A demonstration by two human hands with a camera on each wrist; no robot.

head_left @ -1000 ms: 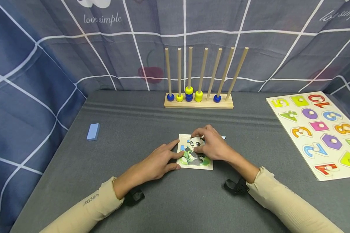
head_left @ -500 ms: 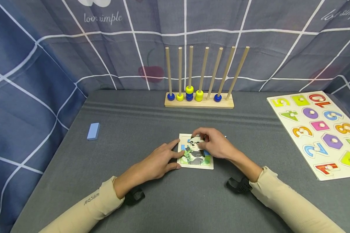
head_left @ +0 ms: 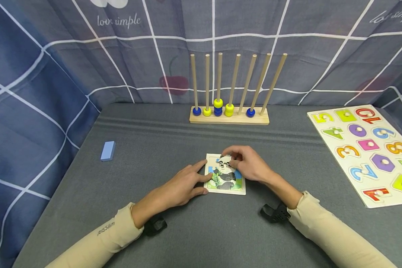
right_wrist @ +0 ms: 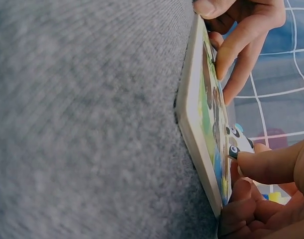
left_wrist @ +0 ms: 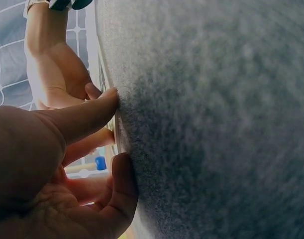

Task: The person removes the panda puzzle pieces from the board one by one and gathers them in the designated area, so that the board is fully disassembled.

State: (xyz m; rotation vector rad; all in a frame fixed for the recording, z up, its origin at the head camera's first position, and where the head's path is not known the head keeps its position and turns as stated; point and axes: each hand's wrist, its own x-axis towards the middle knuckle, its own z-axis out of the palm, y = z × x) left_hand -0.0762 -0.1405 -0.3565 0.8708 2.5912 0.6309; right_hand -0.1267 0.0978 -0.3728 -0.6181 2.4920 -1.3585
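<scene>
pinching the panda piece (head_left: 225,162), the right hand (head_left: 246,163) should seat it squarely while the left hand (head_left: 182,184), fingers straight, steadies the puzzle board (head_left: 236,190) mid-counter

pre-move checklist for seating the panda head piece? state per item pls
1. Left hand steadies the puzzle board: fingers rest on its left edge. Ok.
2. Right hand holds the panda head piece: fingers pinch it at the board's top. Ok.
3. Piece seated flush: in the right wrist view it stands proud of the board surface. Not ok.
4. Board flat on the grey table: looks flat in the head view. Ok.
5. Piece's tabs lined up with the gap: hidden by fingers. Cannot tell.
</scene>
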